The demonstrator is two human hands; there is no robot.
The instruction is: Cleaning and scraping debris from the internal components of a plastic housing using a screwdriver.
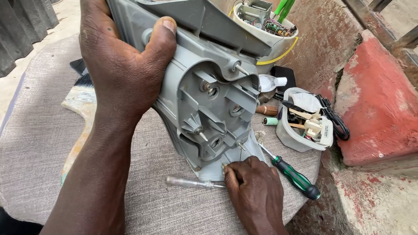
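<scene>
Grey plastic housing [209, 104] stands tilted on the cloth-covered desk [39, 143], ribbed inside facing up, screws poking out. Left hand [122, 65] has a full closed grip on its upper edge, thumb over the rim. Right hand [254, 189] sits at the lower edge, fingers pinched on a clear-handled screwdriver [189, 182]. Green-handled screwdriver [294, 176] lies just beside; white tub of parts [305, 124] further right.

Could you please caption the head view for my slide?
Left hand grips a grey plastic housing while right hand works a clear-handled screwdriver at its base.
</scene>
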